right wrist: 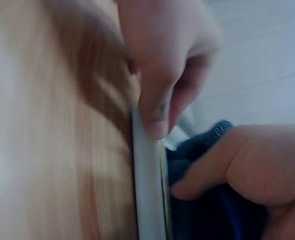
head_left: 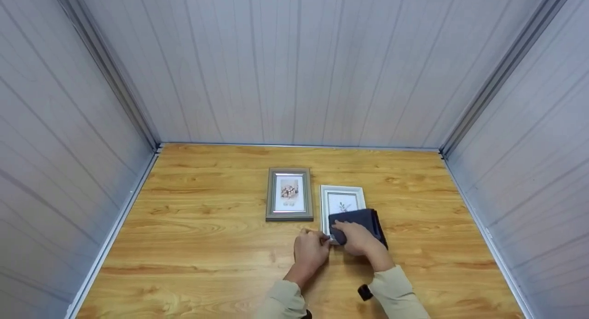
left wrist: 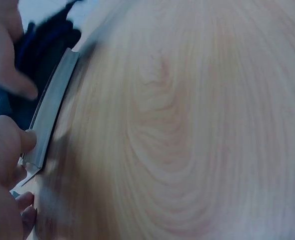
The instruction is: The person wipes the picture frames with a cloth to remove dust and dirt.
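Observation:
A white picture frame [head_left: 324,208] with a plant print lies on the wooden table, right of centre. My left hand [head_left: 311,249] pinches its near left corner between thumb and fingers. A folded dark blue cloth [head_left: 361,216] covers the lower right part of the picture. My right hand [head_left: 361,238] grips the cloth and holds it against the frame; some of its fingers are hidden. In the left wrist view, the frame's pale edge [left wrist: 57,95] runs beside the left hand [left wrist: 5,155]. The right wrist view shows the right thumb [right wrist: 207,170] against the cloth [right wrist: 202,145].
A grey-brown picture frame [head_left: 271,194] with a flower print lies just left of the white one. Pale panelled walls [head_left: 294,70] enclose the wooden tabletop [head_left: 198,254] at the back and both sides. A black band [head_left: 365,292] is at the right sleeve.

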`<state>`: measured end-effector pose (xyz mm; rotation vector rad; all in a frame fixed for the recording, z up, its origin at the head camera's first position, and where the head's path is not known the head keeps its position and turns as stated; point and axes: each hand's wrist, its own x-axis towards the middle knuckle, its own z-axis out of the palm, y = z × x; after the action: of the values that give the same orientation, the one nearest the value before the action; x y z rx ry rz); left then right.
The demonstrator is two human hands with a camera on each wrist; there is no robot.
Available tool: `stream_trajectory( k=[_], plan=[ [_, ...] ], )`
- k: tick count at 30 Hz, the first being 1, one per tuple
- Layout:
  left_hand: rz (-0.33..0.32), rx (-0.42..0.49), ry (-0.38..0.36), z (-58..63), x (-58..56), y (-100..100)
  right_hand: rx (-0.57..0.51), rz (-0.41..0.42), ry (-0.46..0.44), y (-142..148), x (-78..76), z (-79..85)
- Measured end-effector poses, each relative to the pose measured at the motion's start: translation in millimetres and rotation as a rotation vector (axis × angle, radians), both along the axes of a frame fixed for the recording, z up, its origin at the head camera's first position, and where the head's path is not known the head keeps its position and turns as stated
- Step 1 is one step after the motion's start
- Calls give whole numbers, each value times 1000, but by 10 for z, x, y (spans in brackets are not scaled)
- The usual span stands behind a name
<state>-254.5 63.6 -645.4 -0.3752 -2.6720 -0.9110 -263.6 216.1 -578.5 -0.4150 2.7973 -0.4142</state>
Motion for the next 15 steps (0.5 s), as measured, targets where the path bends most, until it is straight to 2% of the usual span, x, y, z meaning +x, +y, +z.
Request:
stream_trajectory(
  k=[3,7,10,12,15],
  plan=[
    [-8,17,-21,24,-35,29,-7,11,18,73,-42,25],
    [-4,34,-7,19,-31,37,-3,-6,93,129,-316,-93],
    [3,33,17,6,19,29,75,-33,167,132,-484,-224],
    [14,31,30,-3,45,24,132,-50,212,111,-512,-283],
    [23,32,41,-7,65,10,181,-57,247,45,-437,-309]
  ],
)
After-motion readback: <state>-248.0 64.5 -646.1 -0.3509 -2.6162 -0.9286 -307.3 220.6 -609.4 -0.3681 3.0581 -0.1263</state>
